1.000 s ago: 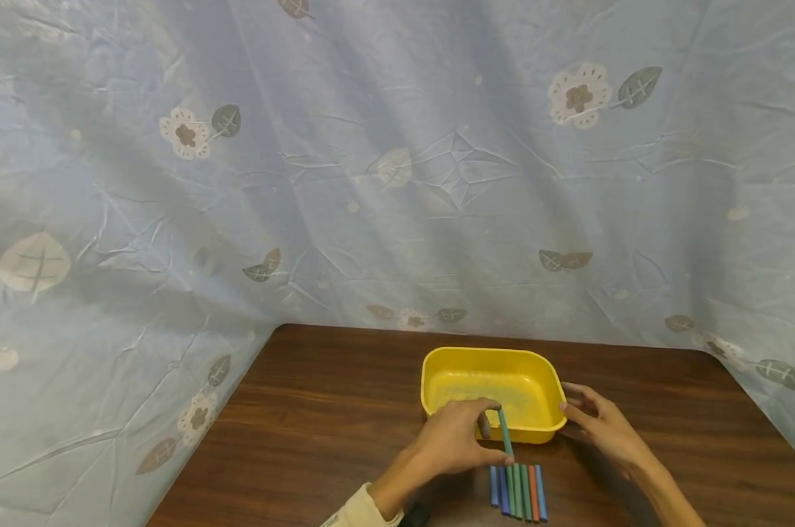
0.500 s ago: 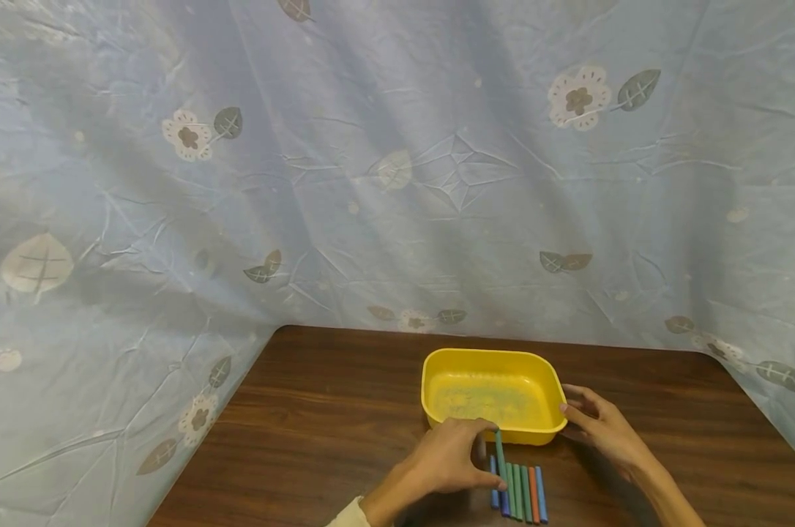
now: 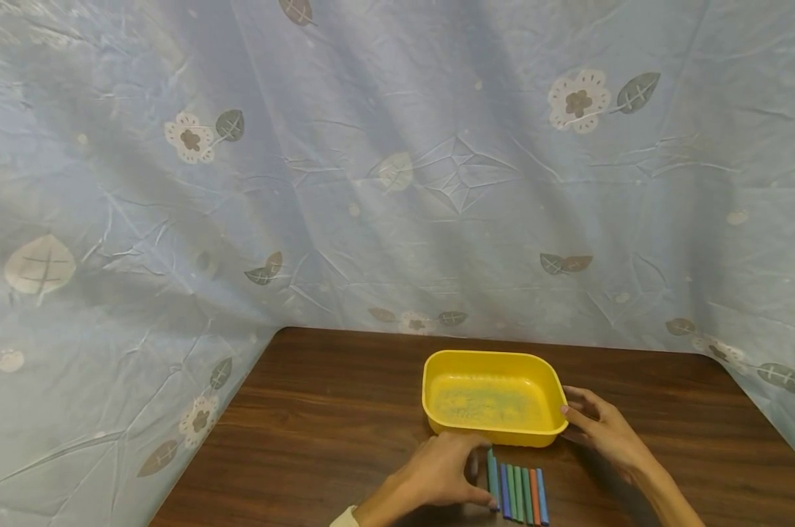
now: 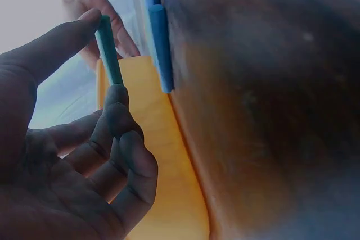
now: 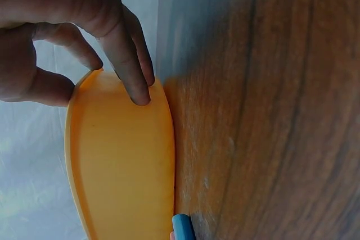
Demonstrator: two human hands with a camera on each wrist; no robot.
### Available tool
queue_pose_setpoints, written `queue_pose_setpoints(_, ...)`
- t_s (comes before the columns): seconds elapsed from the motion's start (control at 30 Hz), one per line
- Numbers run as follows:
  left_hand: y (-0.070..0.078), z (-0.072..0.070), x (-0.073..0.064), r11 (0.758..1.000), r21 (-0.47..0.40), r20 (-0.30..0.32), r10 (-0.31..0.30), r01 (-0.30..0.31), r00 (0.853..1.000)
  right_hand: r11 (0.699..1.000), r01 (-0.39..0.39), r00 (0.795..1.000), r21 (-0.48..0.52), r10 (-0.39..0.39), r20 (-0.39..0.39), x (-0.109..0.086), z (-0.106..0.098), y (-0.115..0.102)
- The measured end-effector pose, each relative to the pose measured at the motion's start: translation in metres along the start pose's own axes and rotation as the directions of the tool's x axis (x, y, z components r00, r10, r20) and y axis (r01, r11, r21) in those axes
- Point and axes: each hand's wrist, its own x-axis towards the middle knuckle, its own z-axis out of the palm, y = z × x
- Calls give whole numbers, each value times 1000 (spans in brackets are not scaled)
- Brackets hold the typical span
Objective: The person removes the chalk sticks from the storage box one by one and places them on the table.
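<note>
My left hand (image 3: 440, 472) pinches a green chalk stick (image 3: 491, 467) by its two ends, between thumb and forefinger. That green chalk (image 4: 109, 51) hangs beside a blue chalk stick (image 4: 161, 49) in the left wrist view. The blue piece is the leftmost of a row that also has purple, green, orange-red (image 3: 536, 498) and blue sticks lying side by side. Behind the row stands a yellow tub (image 3: 463, 432) with coloured dust on its floor. My right hand (image 3: 605, 432) touches the tub's right end, thumb at the rim and fingertips against the outer wall (image 5: 121, 155).
A dark wood-grain table (image 3: 318, 410) lies under everything. Pale blue cloth (image 3: 397, 241) with printed flowers and leaves hangs along its back and sides. The tub's front wall stands just behind the far ends of the chalk row.
My left hand has come down and slightly left, carrying the green chalk from in front of the tub to the row's left end. My right hand stays at the tub.
</note>
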Motion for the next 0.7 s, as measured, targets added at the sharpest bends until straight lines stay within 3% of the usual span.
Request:
queue_pose_setpoints(0.3,-6,5,0,999,-28,69,-26,28,997,1000,6,1000,-2,-6,5,0,1,0)
queue_pose_setpoints(0.7,-8,9,2,1000,-4,102,-24,25,994,1000,9,1000,-9,-9,7,0,0,0)
